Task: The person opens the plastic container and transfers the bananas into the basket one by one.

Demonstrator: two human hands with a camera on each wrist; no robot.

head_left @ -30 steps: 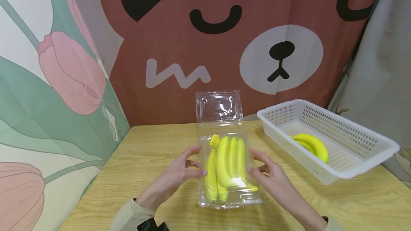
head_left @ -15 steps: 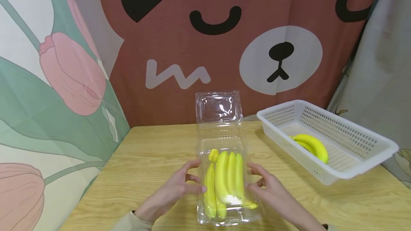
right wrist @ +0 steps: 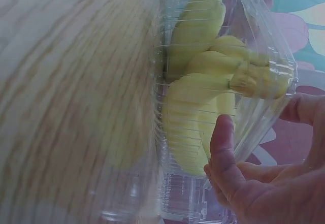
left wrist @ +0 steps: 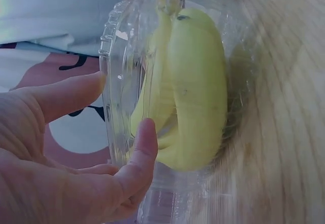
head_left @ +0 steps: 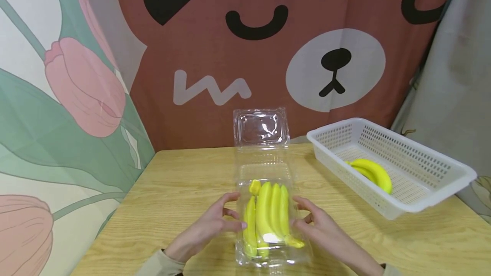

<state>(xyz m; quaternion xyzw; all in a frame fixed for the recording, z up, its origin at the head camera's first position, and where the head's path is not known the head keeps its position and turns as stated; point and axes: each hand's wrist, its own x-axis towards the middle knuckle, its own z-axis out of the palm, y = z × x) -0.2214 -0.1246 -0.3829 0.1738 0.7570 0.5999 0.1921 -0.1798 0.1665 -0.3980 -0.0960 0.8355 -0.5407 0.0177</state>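
Observation:
A clear plastic clamshell container [head_left: 245, 260] lies on the table with its lid [head_left: 261, 127] raised at the far end. Yellow bananas [head_left: 264, 212] fill its base, with a stem end poking toward the front right corner. On its left side, my left hand [head_left: 209, 225] holds the container, one fingertip at the rim and another against the wall in the left wrist view. My right hand [head_left: 324, 231] grips the opposite side, its fingertips [right wrist: 223, 127] on the ribbed wall. The bananas [right wrist: 198, 92] show through the plastic there.
A white perforated basket [head_left: 402, 211] stands at the right, with more bananas [head_left: 377, 176] inside. The wooden table [head_left: 184, 173] reaches back to a curtain [head_left: 199, 127] with a bear pattern. Another curtain [head_left: 84, 152] with flowers hangs at the left.
The container's base and the bananas have come toward me, with both hands on its sides. Its raised lid keeps nearly the same place in view, and the basket has not moved.

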